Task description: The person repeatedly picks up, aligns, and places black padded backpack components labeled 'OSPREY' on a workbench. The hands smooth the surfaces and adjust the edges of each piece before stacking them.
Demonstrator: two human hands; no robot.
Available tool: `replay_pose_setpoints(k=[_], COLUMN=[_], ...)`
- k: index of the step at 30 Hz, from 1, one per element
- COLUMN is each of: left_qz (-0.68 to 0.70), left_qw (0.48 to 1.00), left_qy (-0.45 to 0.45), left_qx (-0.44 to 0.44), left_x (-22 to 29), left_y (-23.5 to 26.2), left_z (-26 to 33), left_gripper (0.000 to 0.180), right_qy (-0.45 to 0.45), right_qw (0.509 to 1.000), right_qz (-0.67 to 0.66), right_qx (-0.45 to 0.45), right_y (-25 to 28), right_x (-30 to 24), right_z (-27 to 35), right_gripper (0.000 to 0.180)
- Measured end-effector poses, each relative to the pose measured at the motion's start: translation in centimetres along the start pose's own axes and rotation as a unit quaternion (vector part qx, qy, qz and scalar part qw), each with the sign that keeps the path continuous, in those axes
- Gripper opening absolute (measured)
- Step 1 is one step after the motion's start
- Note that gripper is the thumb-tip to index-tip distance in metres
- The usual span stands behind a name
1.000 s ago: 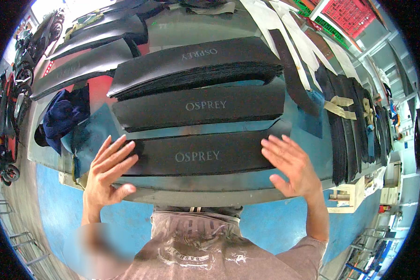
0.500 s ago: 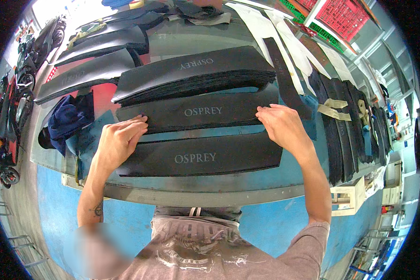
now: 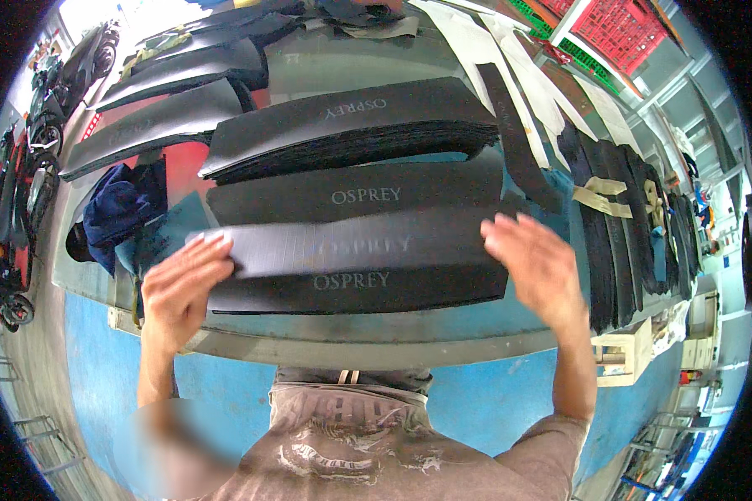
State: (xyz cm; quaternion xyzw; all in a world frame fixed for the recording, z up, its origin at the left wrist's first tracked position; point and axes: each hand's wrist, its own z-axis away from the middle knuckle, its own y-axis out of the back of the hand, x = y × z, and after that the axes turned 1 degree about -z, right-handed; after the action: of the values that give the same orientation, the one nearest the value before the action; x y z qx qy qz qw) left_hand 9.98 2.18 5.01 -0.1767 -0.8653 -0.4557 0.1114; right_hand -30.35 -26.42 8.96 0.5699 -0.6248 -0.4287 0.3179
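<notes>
A flat black printed panel (image 3: 284,248), blurred by motion, stretches between my two hands. It hangs over the gap between two rows of similar black panels. My left hand (image 3: 185,282) pinches its left end, fingertips on the upper edge. At the other end, my right hand (image 3: 541,265) has its fingers closed at the panel's right corner; the thumb is partly hidden. Beyond the held piece lies the middle panel row (image 3: 263,196). Nearer to me is another panel pile (image 3: 255,296), partly covered by the held one. A thick panel stack (image 3: 276,134) stands at the far side.
The worktable (image 3: 376,342) has a rounded near edge. More black panels (image 3: 159,125) lie to the left, beside a dark blue cloth (image 3: 125,209). Strapped black bundles (image 3: 614,250) line the right side. White strips (image 3: 459,42) and a red crate (image 3: 614,33) are farther back.
Both hands have drawn a panel off the middle row and toward me, to just above the near pile. The hands have also spread slightly apart.
</notes>
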Motion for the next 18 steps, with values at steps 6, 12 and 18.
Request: replay_pose_setpoints(k=[6,12,18], left_qz=[0.038,-0.093,-0.08], left_qw=[0.989,0.992,0.988], left_qy=[0.025,0.027,0.03], left_qx=[-0.143,-0.075,-0.129], left_x=[1.2,0.4,-2.2], left_y=[0.3,-1.8,-4.0], left_z=[2.6,-3.9,-5.1], left_gripper=[0.033,0.033,0.031], right_qy=[-0.05,-0.063,-0.03], right_qw=[0.983,0.993,0.988], right_qz=[-0.086,-0.017,0.076], right_qx=[-0.152,-0.098,-0.133], right_y=[-1.3,-0.8,-4.5], right_x=[-3.6,1.4,4.9], right_z=[3.4,-1.6,-4.1], right_gripper=[0.044,0.045,0.034])
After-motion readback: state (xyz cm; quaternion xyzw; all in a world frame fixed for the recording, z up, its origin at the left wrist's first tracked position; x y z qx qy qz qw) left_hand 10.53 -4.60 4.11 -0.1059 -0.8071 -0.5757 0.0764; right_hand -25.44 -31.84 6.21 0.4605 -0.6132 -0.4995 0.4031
